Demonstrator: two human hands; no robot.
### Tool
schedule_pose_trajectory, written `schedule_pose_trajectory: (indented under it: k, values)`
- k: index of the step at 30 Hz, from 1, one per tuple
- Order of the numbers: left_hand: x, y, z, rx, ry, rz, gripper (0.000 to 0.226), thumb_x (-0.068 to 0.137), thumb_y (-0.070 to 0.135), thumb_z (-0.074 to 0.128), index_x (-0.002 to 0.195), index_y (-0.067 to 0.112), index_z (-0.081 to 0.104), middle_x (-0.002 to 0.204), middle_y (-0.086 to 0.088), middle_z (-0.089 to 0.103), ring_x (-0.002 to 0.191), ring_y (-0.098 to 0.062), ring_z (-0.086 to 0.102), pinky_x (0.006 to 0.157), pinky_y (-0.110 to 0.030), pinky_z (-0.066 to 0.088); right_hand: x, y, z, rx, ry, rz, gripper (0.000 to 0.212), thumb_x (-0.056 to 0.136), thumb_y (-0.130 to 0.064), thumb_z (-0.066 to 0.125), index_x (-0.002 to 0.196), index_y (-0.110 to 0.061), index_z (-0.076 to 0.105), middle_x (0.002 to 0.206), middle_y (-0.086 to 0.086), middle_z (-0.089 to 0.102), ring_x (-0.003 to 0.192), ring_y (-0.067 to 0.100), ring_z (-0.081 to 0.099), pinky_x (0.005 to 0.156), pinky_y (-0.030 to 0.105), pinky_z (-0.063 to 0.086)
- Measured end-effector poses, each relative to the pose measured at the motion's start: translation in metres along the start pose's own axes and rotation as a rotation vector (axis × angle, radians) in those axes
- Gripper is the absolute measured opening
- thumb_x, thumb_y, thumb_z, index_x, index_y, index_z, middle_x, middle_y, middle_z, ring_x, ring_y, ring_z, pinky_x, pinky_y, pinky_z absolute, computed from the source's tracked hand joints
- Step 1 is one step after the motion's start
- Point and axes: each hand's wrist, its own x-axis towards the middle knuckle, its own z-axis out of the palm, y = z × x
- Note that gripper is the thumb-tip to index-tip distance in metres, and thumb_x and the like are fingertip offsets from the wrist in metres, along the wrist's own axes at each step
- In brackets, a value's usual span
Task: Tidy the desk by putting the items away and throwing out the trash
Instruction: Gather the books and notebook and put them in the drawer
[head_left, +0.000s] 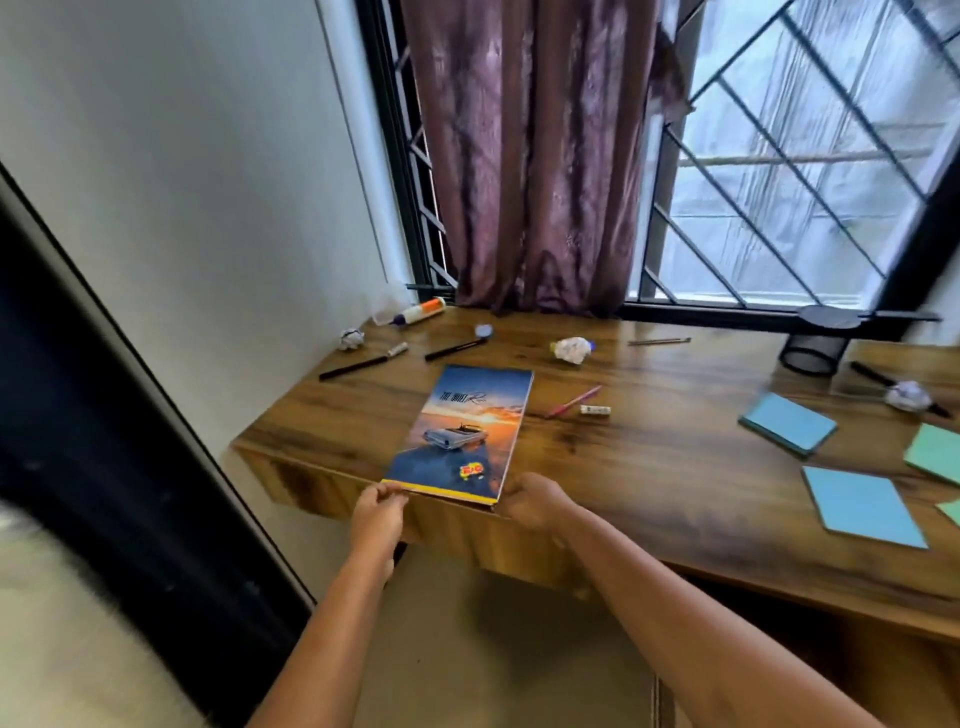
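Observation: book (462, 431) with a sunset-and-car cover lies lengthwise on the wooden desk (649, 467), its near edge at the desk's front rim. Left hand (376, 512) pinches the book's near-left corner, thumb on top of the yellow strip. Right hand (535, 501) grips the near-right corner; its fingers are curled under and hidden.

Taking the book as the dial's centre:
- 12 o'clock: black pen (454, 349), a small round blue item at its tip too blurred to name.
- 1 o'clock: crumpled paper ball (571, 349); further right, a pencil (658, 341).
- 2 to 3 o'clock: pink pen (574, 401) with a small white tube (595, 410) just beside it.
- 3 o'clock, well apart: blue pad (788, 423), larger blue pad (862, 506) nearer the front, green pad (935, 452) at the frame edge.
- 2 o'clock, far: black mesh pen holder (813, 343), tilted; a second paper ball (908, 395) right of it, lying on a black pen.
- 10 to 11 o'clock: a second black pen (353, 366), a small paper ball (351, 339), and a glue bottle (415, 313) on its side near the wall.

Purple curtain (535, 156) hangs behind the desk at the barred window.
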Motion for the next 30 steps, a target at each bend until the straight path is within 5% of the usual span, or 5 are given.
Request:
schedule_pose_trajectory:
  k: [6,13,19,27,30]
  values:
    - [0.084,0.003,0.015,0.638,-0.104,0.152,0.040,0.086,0.025,0.058,0.124,0.016,0.054,0.128,-0.013,0.057,0.117,-0.031,0.052,0.100,-0.038,0.042,0.065,-0.021,0.017,0.090,0.175,0.169,0.035,0.091,-0.019,0.059,0.125,-0.011,0.056,0.122,0.010,0.061,0.109,0.025,0.059,0.095,0.034,0.050]
    - [0.116,0.008,0.055,0.922,-0.178,0.216,0.055,0.087,0.041,0.057,0.133,0.017,0.038,0.133,-0.015,0.043,0.122,-0.033,0.044,0.095,-0.040,0.041,0.099,-0.033,0.035,0.090,0.350,0.357,0.056,0.089,-0.013,0.055,0.141,-0.007,0.035,0.135,0.015,0.043,0.123,0.032,0.042,0.106,0.036,0.036]
    - [0.149,0.018,0.056,0.362,-0.403,-0.097,0.023,0.090,0.020,0.057,0.109,0.007,0.052,0.112,-0.015,0.059,0.097,-0.028,0.056,0.081,-0.030,0.041,0.108,-0.009,0.030,0.280,0.396,0.460,0.041,0.076,-0.016,0.069,0.115,-0.008,0.059,0.117,0.011,0.061,0.104,0.028,0.059,0.092,0.040,0.051]
    - [0.119,0.006,0.029,0.092,-0.464,-0.005,0.033,0.099,0.016,0.045,0.131,0.009,0.042,0.127,-0.014,0.055,0.110,-0.027,0.055,0.084,-0.036,0.046,0.070,-0.005,0.034,0.642,0.359,0.416,0.037,0.086,-0.007,0.064,0.122,-0.011,0.057,0.113,0.006,0.065,0.100,0.020,0.062,0.073,0.026,0.050]
    - [0.088,0.003,0.015,-0.012,-0.440,0.064,0.021,0.100,0.013,0.043,0.120,0.011,0.047,0.121,-0.014,0.058,0.104,-0.026,0.058,0.085,-0.038,0.049,0.048,0.002,0.041,0.788,0.341,0.338,0.048,0.088,-0.003,0.062,0.132,-0.014,0.049,0.119,0.005,0.063,0.101,0.019,0.062,0.077,0.028,0.053]
